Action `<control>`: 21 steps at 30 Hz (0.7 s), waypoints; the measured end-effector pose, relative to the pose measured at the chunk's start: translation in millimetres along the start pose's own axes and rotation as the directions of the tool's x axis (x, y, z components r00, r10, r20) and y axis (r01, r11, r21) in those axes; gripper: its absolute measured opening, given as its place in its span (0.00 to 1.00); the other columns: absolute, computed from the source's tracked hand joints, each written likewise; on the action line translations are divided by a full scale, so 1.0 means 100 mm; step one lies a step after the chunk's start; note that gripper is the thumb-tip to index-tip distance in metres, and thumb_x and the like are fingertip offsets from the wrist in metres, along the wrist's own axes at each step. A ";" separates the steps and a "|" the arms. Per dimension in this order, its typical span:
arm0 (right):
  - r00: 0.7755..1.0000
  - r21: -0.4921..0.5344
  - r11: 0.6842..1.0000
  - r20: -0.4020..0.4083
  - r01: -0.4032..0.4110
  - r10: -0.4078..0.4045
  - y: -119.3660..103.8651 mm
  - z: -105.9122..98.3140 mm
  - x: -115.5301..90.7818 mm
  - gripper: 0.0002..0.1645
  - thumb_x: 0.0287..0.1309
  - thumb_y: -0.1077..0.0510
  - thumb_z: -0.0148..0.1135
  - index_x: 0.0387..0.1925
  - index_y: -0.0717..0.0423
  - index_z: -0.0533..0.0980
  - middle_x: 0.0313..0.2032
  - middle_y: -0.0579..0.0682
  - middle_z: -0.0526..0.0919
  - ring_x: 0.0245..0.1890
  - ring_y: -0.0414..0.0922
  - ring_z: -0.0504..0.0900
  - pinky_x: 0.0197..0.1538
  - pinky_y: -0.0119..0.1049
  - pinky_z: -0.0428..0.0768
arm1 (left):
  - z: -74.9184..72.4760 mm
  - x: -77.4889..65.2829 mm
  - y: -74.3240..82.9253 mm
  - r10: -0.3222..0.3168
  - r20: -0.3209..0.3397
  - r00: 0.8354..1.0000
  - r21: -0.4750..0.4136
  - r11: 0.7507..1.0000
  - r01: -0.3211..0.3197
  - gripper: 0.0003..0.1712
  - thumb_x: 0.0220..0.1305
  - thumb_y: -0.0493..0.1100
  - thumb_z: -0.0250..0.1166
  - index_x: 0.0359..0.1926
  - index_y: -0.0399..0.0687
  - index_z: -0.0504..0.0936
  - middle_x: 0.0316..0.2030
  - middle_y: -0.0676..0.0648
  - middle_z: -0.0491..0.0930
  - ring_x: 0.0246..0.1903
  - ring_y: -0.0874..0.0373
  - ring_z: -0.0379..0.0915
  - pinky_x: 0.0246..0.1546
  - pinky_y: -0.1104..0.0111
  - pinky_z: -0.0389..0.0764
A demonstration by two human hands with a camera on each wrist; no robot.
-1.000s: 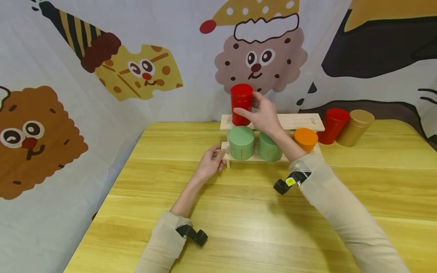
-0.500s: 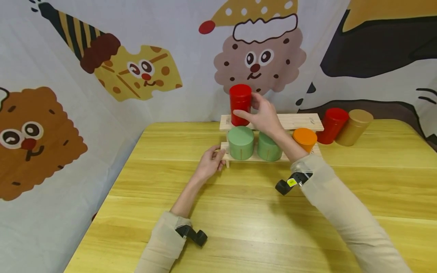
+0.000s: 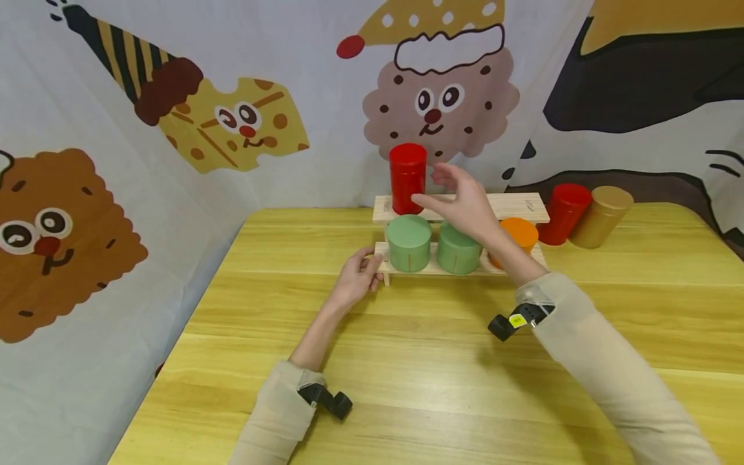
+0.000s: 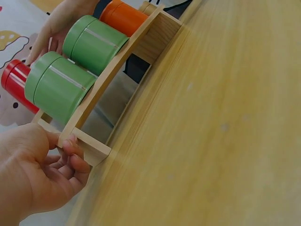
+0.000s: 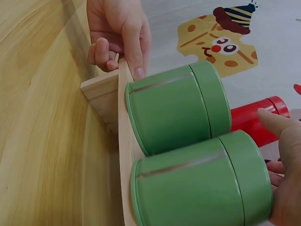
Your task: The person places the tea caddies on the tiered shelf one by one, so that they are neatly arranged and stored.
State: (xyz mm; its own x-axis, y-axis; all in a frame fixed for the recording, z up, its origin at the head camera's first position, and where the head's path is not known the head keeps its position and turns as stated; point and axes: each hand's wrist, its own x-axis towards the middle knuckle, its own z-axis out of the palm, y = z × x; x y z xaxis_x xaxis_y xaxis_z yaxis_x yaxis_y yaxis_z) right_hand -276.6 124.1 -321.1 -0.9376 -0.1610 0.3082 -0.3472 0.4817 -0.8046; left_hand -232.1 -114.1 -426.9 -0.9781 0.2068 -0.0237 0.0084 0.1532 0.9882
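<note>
In the head view a red canister [image 3: 408,179] stands upright near the left end of the upper board of a two-tier wooden shelf [image 3: 514,206]. My right hand [image 3: 465,205] is just to its right, fingers spread and slightly bent, with a gap to the canister. Two green canisters, one at the left [image 3: 409,244] and another beside it [image 3: 458,250], stand on the lower board. An orange canister [image 3: 519,232] on the same board is partly hidden by my right forearm. My left hand [image 4: 37,174] pinches the lower board's left end between thumb and fingers.
Right of the shelf, another red canister [image 3: 562,215] and a gold canister [image 3: 601,217] stand on the wooden table [image 3: 372,361]. A cloth with cartoon figures [image 3: 337,116] hangs behind the table.
My right hand has let go of the red canister and drawn back slightly to the right. The canister stays on the upper board. My left hand keeps its hold on the shelf.
</note>
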 end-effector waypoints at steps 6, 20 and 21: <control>0.999 -0.011 1.000 -0.033 0.010 -0.010 0.05 -0.10 -0.05 0.49 0.59 0.41 0.73 0.72 0.59 0.64 0.64 0.58 0.74 0.65 0.56 0.72 0.69 0.52 0.68 | 0.00 0.00 0.00 0.009 0.002 1.000 0.000 1.000 -0.009 0.29 0.80 0.43 0.53 0.73 0.31 0.61 0.29 0.44 0.77 0.22 0.59 0.70 0.21 0.73 0.73; 0.996 0.000 1.000 -0.087 -0.006 0.006 0.19 -0.36 -0.23 0.44 0.62 0.42 0.70 0.71 0.60 0.66 0.62 0.60 0.75 0.64 0.56 0.72 0.70 0.50 0.66 | -0.01 -0.01 -0.01 0.008 0.002 1.000 0.013 1.000 -0.008 0.28 0.80 0.44 0.53 0.73 0.34 0.62 0.30 0.42 0.77 0.22 0.59 0.71 0.22 0.72 0.73; 0.996 -0.003 1.000 -0.092 -0.007 0.007 0.20 -0.38 -0.24 0.44 0.62 0.42 0.69 0.71 0.60 0.66 0.62 0.60 0.75 0.64 0.56 0.72 0.70 0.50 0.66 | -0.01 -0.01 -0.01 0.009 0.000 1.000 0.013 1.000 -0.009 0.28 0.80 0.44 0.53 0.73 0.34 0.63 0.30 0.42 0.77 0.22 0.58 0.71 0.22 0.72 0.73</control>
State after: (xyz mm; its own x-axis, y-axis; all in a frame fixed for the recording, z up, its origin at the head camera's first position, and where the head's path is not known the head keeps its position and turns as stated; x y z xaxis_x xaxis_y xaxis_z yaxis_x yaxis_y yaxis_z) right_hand -260.7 169.9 -325.0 -0.9343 -0.0779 0.3479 -0.3403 0.4856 -0.8052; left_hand -231.0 -115.3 -427.5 -0.9779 0.2086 -0.0144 0.0205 0.1641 0.9862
